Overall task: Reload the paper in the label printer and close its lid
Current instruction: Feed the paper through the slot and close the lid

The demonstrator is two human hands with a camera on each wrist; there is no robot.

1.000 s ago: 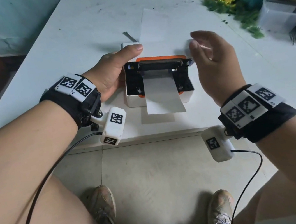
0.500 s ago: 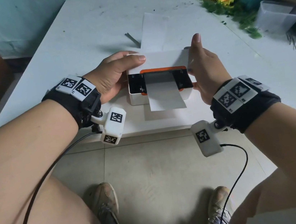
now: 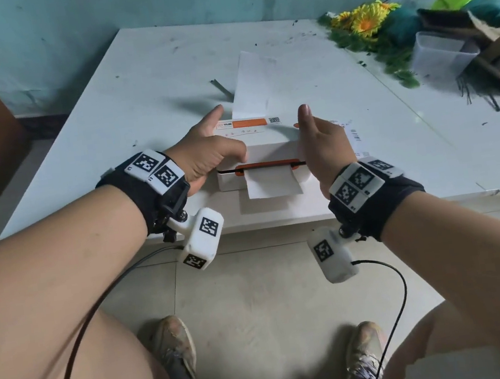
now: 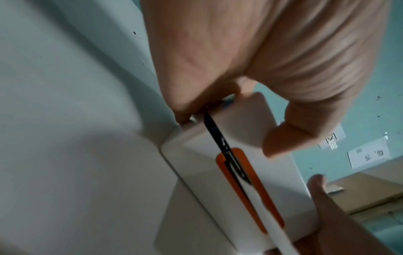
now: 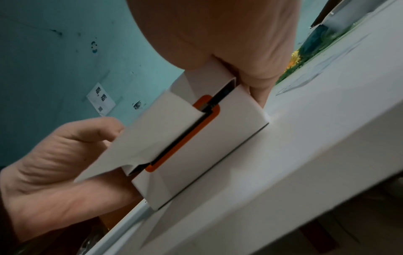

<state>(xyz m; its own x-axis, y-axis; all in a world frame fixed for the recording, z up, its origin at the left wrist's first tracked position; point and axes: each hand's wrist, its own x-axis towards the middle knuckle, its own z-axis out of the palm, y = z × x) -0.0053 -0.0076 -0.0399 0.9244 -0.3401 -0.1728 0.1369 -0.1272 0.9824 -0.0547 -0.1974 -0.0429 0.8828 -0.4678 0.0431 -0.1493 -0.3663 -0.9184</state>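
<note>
Hands clasp both ends of the small white label printer (image 3: 230, 181) near the front edge of the white table (image 3: 134, 93). Left hand (image 3: 206, 157) wraps the left end, thumb on the white lid (image 3: 267, 136). Right hand (image 3: 322, 148) grasps the right end, thumb seemingly flat on top. A thin dark gap shows under the lid. White paper strip (image 3: 273, 184) hangs from the orange-rimmed slot (image 3: 239, 171).

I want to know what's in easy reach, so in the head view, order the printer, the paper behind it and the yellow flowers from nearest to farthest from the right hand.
1. Printer, front centre, touching the right hand.
2. Paper, just behind the printer, slightly left.
3. Yellow flowers, far back on the right.
</note>
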